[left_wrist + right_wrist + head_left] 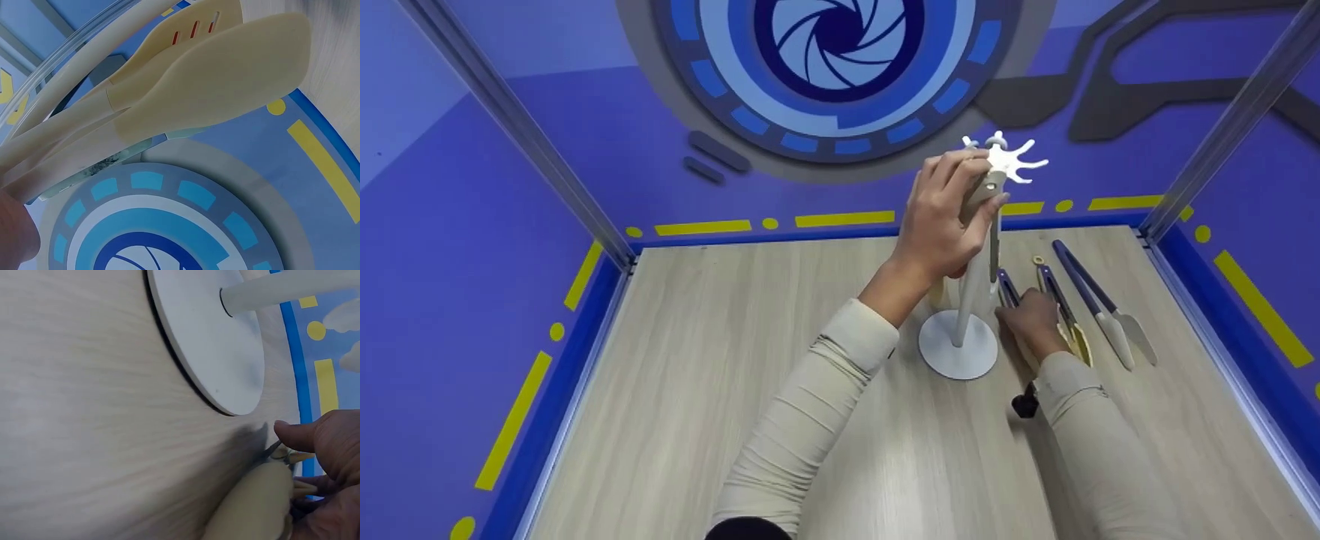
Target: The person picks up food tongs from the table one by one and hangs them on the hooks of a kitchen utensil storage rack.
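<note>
Up at the top of a white utensil stand [961,346], my left hand [941,214] grips handles just beside the bright hooks [1011,160]. In the left wrist view, a cream spatula [225,73] and a slotted turner [194,25] hang with their handles running towards that hand. How many handles it holds is hidden. Low at the table, right of the stand's base, my right hand [1035,322] pinches dark-handled tongs [1008,283]. A cream head [253,503] shows beneath its fingers in the right wrist view; the hand covers the rest.
Another pair of tongs [1048,279] with a yellowish head lies just right of my right hand. Farther right lie two dark-handled utensils with pale blades, one a spatula [1137,337]. Blue patterned walls [810,187] edge the wooden table [720,360] at the back and sides.
</note>
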`<state>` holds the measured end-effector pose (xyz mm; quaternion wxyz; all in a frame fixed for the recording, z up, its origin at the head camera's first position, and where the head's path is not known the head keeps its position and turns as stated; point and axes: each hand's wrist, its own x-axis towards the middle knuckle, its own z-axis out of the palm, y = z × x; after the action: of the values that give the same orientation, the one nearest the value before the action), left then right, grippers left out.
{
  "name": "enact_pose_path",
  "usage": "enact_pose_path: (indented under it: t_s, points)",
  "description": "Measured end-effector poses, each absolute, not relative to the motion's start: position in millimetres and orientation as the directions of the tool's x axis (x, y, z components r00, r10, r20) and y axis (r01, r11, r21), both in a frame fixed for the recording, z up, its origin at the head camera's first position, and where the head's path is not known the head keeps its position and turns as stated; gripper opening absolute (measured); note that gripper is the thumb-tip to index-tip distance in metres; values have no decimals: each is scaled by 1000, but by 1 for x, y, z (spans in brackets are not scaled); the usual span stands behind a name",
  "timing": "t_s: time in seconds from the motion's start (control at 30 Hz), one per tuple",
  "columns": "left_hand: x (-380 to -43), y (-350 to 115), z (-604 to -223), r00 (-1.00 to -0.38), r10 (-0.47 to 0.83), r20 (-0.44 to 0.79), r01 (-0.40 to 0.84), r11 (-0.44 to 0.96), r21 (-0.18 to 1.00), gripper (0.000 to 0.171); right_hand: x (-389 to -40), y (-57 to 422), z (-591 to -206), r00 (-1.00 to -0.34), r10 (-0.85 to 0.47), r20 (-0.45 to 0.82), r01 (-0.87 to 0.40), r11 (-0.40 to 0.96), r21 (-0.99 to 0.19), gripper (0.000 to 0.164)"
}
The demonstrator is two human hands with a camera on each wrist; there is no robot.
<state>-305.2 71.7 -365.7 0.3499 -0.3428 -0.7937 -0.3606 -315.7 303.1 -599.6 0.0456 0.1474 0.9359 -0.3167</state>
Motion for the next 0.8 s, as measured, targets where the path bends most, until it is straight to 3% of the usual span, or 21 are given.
enact_pose_path:
  t_s: [0.23,0.8]
  points:
    - [-304,73,-364,-526,282,803,793,504,343,32,-321,307,-601,-932,225,-283,353,738,-576,64]
    - [-305,73,-366,-519,307,798,781,549,297,41,-323,305,-603,-923,231,-309,370,757,-538,74]
